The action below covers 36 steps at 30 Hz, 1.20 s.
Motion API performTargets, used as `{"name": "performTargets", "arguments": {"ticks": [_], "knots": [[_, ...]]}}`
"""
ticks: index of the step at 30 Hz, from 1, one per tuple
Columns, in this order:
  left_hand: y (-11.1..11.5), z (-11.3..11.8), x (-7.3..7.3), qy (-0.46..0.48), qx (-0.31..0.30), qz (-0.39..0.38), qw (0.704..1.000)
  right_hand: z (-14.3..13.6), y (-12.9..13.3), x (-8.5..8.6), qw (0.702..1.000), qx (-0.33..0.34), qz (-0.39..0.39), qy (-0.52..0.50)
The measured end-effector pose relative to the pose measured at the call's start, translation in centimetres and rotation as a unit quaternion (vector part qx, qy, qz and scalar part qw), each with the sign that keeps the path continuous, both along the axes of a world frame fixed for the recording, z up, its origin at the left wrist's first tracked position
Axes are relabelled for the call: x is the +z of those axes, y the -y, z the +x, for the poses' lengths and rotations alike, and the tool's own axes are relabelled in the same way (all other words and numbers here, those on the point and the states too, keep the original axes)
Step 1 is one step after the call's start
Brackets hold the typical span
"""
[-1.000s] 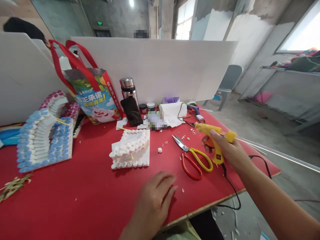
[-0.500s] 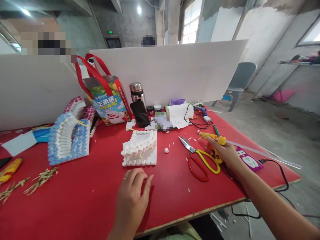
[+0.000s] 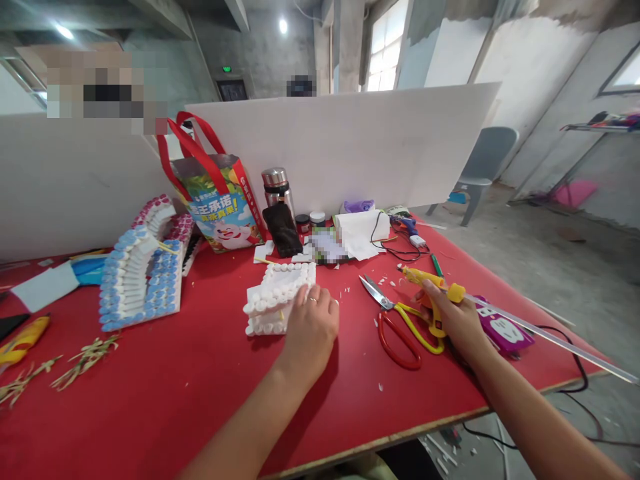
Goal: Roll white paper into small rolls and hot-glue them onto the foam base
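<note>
My right hand [image 3: 453,317] grips a yellow hot glue gun [image 3: 425,277], its nozzle pointing left. A long clear glue stick [image 3: 550,337] sticks out of its back. My left hand [image 3: 315,320] reaches over the right edge of a white model [image 3: 267,310] built from rows of small round white pieces. Its fingers are curled downward, their tips hidden behind the hand. A sliver of white shows beside the fingers, where a small white piece lies. Scissors [image 3: 395,313] with one red and one yellow handle lie partly opened between the hands.
A blue-and-white model [image 3: 143,280] stands left, near dried stalks [image 3: 87,360]. Behind are a shopping bag [image 3: 225,207], a steel flask [image 3: 277,187], a phone [image 3: 283,230] and white paper [image 3: 363,233]. A purple box [image 3: 505,327] and cables lie right. A white board [image 3: 350,147] stands behind.
My left hand has moved right and forward from in front of the white model to its right edge, over the small white piece. My right hand keeps the glue gun, slightly shifted.
</note>
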<state>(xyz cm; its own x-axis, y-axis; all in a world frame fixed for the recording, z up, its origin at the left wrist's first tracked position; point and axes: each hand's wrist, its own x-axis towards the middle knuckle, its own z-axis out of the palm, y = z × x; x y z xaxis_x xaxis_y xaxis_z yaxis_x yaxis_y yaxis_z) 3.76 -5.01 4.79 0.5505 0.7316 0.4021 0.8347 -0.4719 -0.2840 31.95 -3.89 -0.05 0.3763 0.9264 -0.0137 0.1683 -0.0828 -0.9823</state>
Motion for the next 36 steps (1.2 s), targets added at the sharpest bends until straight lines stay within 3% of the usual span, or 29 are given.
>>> {"name": "performTargets", "arguments": {"ticks": [3,5,7,10,15,21,30,36], "knots": [[-1.5,-1.7,2.3,-0.038,0.052,0.022,0.998,0.0,-0.3,-0.2,1.0,-0.013,-0.005,-0.012],[-2.7,-2.7,3.4,-0.063,0.11,-0.013,0.992,0.1,-0.5,-0.2,1.0,-0.021,-0.014,-0.015],[-3.8,-3.4,3.9,-0.068,0.153,-0.085,0.982,0.2,-0.6,-0.3,0.999,-0.023,-0.019,-0.014],[-4.8,-3.7,3.7,-0.07,0.169,-0.16,0.97,0.5,-0.9,-0.5,1.0,-0.019,-0.01,-0.004],[-5.2,-4.3,3.2,-0.077,0.157,-0.177,0.969,0.7,-1.0,-0.7,1.0,-0.014,-0.012,-0.005],[-3.6,-6.1,3.7,-0.086,0.141,-0.19,0.968,0.8,-1.0,-0.5,1.0,-0.018,-0.011,0.002],[-1.1,-9.8,3.0,-0.046,0.058,-0.21,0.975,1.1,-0.9,-0.8,1.0,-0.007,-0.011,-0.001],[-0.7,-9.9,2.6,-0.019,0.01,-0.182,0.983,1.1,-0.8,-0.6,1.0,-0.005,-0.007,0.003]]}}
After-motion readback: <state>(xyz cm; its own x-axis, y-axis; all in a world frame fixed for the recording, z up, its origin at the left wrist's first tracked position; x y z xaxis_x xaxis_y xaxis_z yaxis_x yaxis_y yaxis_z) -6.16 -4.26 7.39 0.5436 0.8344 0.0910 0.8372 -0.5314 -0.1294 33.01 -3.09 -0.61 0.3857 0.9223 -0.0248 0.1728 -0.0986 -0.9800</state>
